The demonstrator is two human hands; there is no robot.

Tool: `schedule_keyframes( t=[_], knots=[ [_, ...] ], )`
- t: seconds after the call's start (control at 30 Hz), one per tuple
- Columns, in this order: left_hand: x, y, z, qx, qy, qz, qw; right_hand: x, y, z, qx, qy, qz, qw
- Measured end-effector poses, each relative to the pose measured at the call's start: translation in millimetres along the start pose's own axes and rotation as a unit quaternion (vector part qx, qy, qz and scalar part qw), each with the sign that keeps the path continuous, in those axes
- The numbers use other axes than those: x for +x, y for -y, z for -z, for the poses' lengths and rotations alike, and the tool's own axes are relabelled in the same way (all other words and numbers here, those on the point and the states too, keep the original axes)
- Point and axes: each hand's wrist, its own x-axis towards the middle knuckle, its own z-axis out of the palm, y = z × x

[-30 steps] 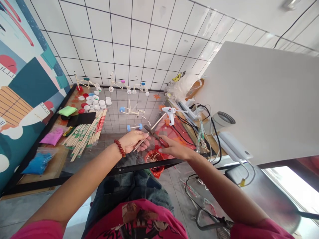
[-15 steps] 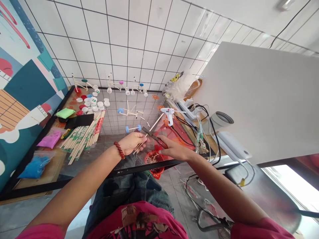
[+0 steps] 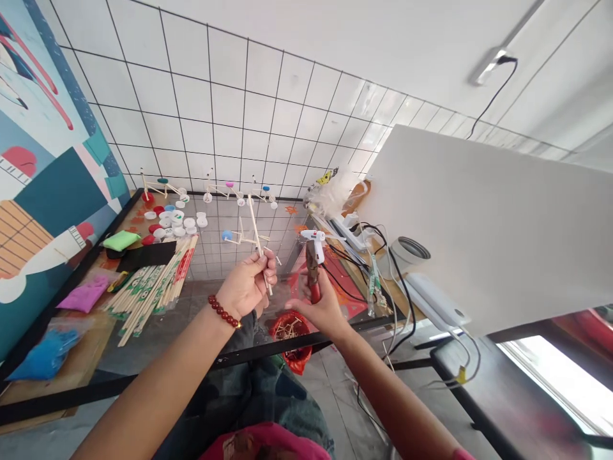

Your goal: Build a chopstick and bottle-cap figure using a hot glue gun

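My left hand (image 3: 248,280), a bead bracelet at its wrist, is closed around a pale wooden chopstick (image 3: 253,218). The stick points away from me, tilted slightly left; its near end pokes out below the fingers. Whether a second stick lies in the grip, I cannot tell. In my right hand (image 3: 325,310) are pliers (image 3: 313,271) with a red handle, jaws pointing away and apart from the stick. Just beyond the pliers lies a white glue gun (image 3: 315,237). A partly joined stick frame with a blue cap (image 3: 227,236) rests on the glass table past my left hand.
Three small stick models with bottle-cap wheels (image 3: 207,197) stand along the back. To the left lie bottle caps (image 3: 177,220), a chopstick bundle (image 3: 148,291) and bags of clay (image 3: 86,292). A red-lined bin (image 3: 297,364) sits below the table edge. Cables (image 3: 393,255) run at right.
The pliers have come off the stick and moved right, turning to point away from me. My left hand has swung the chopstick up and leftward. The view has tilted upward a little.
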Motion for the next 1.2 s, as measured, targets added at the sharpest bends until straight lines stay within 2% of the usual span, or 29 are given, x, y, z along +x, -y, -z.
schedule_keyframes(
  t=[0.1,0.23,0.4,0.53,0.7,0.83,1.03,1.2],
  knots=[
    [-3,12,-6.6,-0.019,-0.028,0.008,0.999,1,6,-15,0.012,-0.01,0.032,0.999],
    [-5,20,-5.7,-0.037,-0.055,0.02,0.998,4,11,-20,0.028,-0.029,0.048,0.998],
    [-8,26,-4.9,-0.03,-0.026,0.024,0.999,5,4,-25,0.077,-0.037,0.018,0.996],
    [-9,34,-3.6,-0.013,-0.012,-0.008,1.0,3,6,-26,0.07,-0.039,-0.014,0.997],
    [-10,45,1.6,-0.006,-0.042,-0.021,0.999,-6,11,-26,0.026,-0.042,-0.017,0.999],
    [-11,47,2.8,0.001,-0.04,-0.027,0.999,-11,6,-30,0.033,-0.042,-0.018,0.998],
    [-10,41,3.0,-0.029,-0.063,-0.016,0.997,-9,10,-32,0.136,-0.034,-0.108,0.984],
    [-7,36,9.0,-0.015,-0.048,-0.026,0.998,-8,25,-12,0.303,0.014,-0.254,0.918]
  ],
)
